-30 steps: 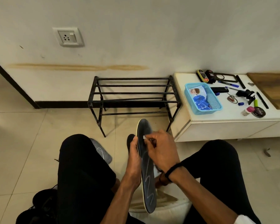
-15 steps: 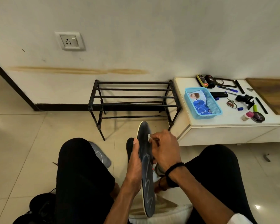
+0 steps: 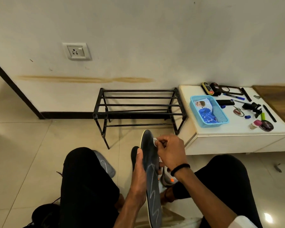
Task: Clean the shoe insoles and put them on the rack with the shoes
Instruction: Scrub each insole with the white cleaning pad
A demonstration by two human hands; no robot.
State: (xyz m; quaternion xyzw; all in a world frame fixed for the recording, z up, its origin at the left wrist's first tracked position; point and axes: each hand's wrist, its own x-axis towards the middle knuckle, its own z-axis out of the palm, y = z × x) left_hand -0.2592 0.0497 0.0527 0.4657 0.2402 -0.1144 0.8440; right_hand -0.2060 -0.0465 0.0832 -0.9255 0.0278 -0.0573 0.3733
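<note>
We see a dark navy foam insole [image 3: 150, 163] with white zigzag lines, a black metal-bar rack [image 3: 138, 105], a light-blue mesh plastic basket [image 3: 209, 124].

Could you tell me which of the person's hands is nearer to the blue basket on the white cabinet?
The right hand, wiping the insole, sits below-left of the blue basket. The left hand holds the insole's far side, farther away.
</note>
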